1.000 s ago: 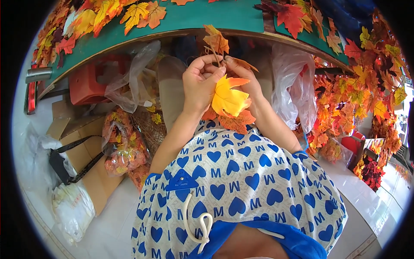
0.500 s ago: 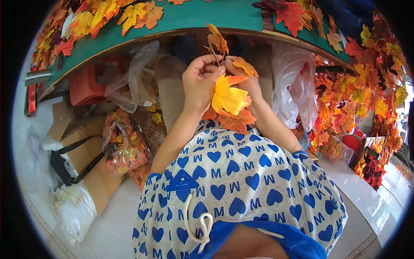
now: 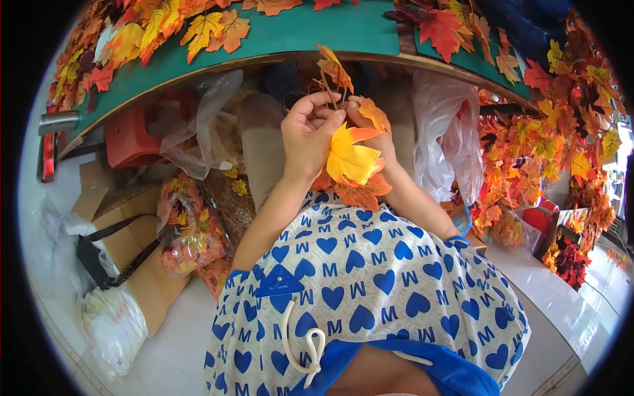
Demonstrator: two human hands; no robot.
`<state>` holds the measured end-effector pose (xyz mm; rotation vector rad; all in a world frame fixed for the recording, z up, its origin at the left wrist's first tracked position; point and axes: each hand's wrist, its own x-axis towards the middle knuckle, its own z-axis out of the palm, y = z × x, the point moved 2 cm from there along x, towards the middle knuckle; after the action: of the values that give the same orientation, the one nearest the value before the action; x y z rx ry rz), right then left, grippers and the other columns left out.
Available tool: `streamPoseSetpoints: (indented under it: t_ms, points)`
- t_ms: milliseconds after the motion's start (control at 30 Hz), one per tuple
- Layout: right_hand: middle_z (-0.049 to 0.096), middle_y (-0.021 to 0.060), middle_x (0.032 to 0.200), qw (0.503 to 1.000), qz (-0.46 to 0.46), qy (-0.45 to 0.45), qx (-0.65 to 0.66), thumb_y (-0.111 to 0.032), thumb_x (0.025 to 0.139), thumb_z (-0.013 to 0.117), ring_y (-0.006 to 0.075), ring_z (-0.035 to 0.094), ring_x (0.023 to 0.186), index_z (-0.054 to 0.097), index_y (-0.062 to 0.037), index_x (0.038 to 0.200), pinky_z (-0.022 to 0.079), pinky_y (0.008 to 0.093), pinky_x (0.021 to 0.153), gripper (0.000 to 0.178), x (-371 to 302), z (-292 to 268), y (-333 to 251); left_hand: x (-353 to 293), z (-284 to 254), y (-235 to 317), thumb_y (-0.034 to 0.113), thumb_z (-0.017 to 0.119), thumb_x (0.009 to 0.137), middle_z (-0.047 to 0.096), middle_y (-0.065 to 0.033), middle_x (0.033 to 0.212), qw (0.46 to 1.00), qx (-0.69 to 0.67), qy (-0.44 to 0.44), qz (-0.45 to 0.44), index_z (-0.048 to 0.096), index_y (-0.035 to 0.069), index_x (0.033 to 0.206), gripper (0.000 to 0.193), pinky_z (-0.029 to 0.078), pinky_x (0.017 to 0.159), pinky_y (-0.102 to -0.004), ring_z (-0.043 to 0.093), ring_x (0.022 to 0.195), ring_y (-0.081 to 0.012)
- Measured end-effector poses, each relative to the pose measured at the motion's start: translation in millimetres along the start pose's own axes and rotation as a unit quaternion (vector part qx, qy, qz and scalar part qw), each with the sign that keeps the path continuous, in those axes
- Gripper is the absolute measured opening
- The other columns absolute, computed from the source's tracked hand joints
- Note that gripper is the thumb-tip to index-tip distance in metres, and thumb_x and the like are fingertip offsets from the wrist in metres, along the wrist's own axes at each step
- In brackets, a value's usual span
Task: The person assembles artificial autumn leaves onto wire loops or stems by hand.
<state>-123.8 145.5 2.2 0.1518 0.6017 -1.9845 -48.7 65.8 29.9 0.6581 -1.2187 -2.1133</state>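
Note:
Over my lap, just in front of the table's edge, both hands are closed around an artificial maple leaf stem. My left hand (image 3: pixel 309 138) pinches the thin brown stem between thumb and fingers. Close beside it, my right hand (image 3: pixel 376 135) grips the same stem, partly hidden behind the leaves. A yellow leaf with an orange edge (image 3: pixel 353 158) hangs below the fingers, and a darker orange leaf (image 3: pixel 363 191) lies under it. One orange leaf (image 3: pixel 375 113) stands by my right fingers; another upright leaf (image 3: pixel 335 69) rises above the hands.
Autumn leaves lie along the green tabletop (image 3: pixel 284 34). Hanging leaf garlands (image 3: pixel 528 158) crowd the right side. Clear plastic bags (image 3: pixel 446 132) hang under the table. To the left are a red plastic stool (image 3: pixel 135 135), an open cardboard box (image 3: pixel 132 244) and a bag of leaves (image 3: pixel 188 231).
My hands and the leaves have shifted slightly downward in view. The upright leaf has tilted a little to the right. Both hands keep their hold on the stem.

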Motion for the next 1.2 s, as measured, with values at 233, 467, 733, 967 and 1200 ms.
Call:
streamPoseSetpoints:
  t_ms: [233, 467, 733, 967, 1200]
  points:
    - [0.06, 0.0063, 0.092, 0.999, -0.014, 0.04, 0.001, -0.012, 0.087, 0.061, 0.016, 0.06, 0.084, 0.055, -0.0048, 0.103, 0.051, 0.0277, 0.075, 0.018, -0.8, -3.4, -0.5, -0.8, 0.2, -0.4, -0.007, 0.062, 0.08, 0.062, -0.0079, 0.089, 1.0, -0.005, -0.015, -0.009, 0.057, -0.004, 0.105, 0.027, 0.05, 0.072, -0.0204, 0.059, 0.077, -0.0092]
    - [0.059, 0.0051, 0.091, 0.999, -0.019, 0.023, 0.016, -0.013, 0.086, 0.063, 0.0144, 0.059, 0.083, 0.056, -0.0048, 0.102, 0.051, 0.0269, 0.073, 0.019, 1.4, -6.7, 1.5, -0.4, 2.6, -0.8, -0.007, 0.062, 0.08, 0.061, -0.0051, 0.084, 1.0, 0.019, -0.007, -0.01, 0.057, -0.003, 0.104, 0.026, 0.048, 0.068, -0.0176, 0.058, 0.071, -0.0064]
    - [0.061, 0.0028, 0.087, 0.993, -0.042, 0.04, -0.106, -0.012, 0.083, 0.066, 0.0115, 0.06, 0.073, 0.059, -0.0069, 0.101, 0.051, 0.025, 0.063, 0.02, 2.9, -15.0, -4.3, 0.9, -2.4, -4.0, -0.007, 0.06, 0.081, 0.062, -0.0071, 0.088, 1.0, 0.002, -0.011, -0.004, 0.057, -0.003, 0.107, 0.026, 0.049, 0.069, -0.0195, 0.059, 0.076, -0.0085]
    - [0.062, 0.0017, 0.089, 0.95, -0.097, 0.016, -0.297, -0.011, 0.082, 0.068, 0.0102, 0.061, 0.077, 0.06, -0.0057, 0.1, 0.049, 0.0224, 0.066, 0.021, -5.2, 1.2, -12.3, 0.7, -6.7, -6.0, -0.008, 0.058, 0.082, 0.061, -0.0049, 0.081, 0.999, 0.021, -0.004, 0.031, 0.058, -0.002, 0.107, 0.025, 0.049, 0.071, -0.0205, 0.058, 0.074, -0.0085]
    - [0.063, 0.0029, 0.093, 0.896, -0.009, -0.096, -0.434, -0.004, 0.08, 0.063, 0.01, 0.06, 0.084, 0.061, 0.0001, 0.101, 0.049, 0.0238, 0.073, 0.021, 2.0, 0.2, -47.3, -1.7, -0.1, -3.5, -0.007, 0.056, 0.084, 0.057, -0.005, 0.091, 0.999, -0.036, -0.026, 0.005, 0.054, -0.002, 0.102, 0.019, 0.05, 0.073, -0.0233, 0.062, 0.084, -0.0125]
